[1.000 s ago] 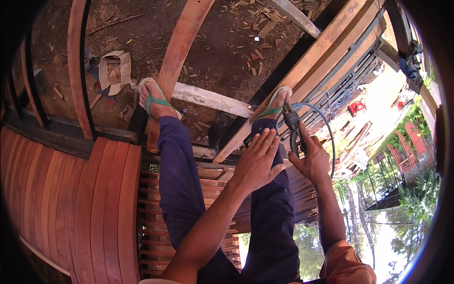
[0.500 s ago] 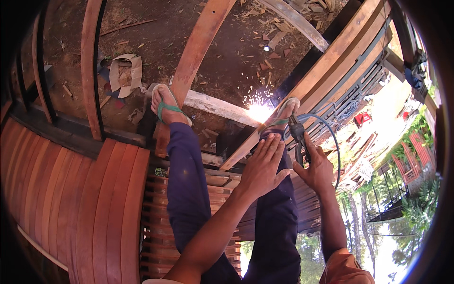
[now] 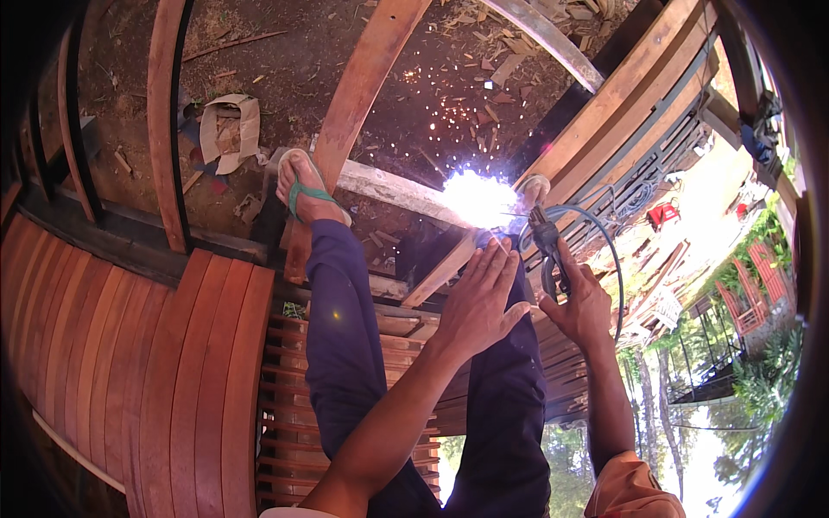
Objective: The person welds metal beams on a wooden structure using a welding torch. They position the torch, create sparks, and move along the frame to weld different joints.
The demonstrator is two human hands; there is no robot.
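My right hand (image 3: 584, 304) is wrapped round the dark handle of a welding electrode holder (image 3: 545, 237). From its tip a thin electrode points left into a bright arc (image 3: 480, 200), and the glare hides the weld point. The arc burns where a pale crossbar (image 3: 389, 188) meets a long brown beam (image 3: 440, 274). My left hand (image 3: 480, 293) lies flat, fingers out, over my right shin just below the glare, holding nothing. My left foot (image 3: 306, 192), in a green-strapped sandal, rests on a brown beam (image 3: 367, 91). Glare covers much of my right foot.
A blue-grey cable (image 3: 617, 268) loops beside the holder. Below the open beams lies dirt ground with wood scraps (image 3: 509, 67) and a torn paper bag (image 3: 230, 134). Reddish decking boards (image 3: 164, 371) lie at the left. A red machine (image 3: 663, 216) stands to the right.
The arc has grown larger and brighter, now whitening my right foot. Sparks fly higher and wider. The holder has dipped slightly toward me; my left hand has barely moved.
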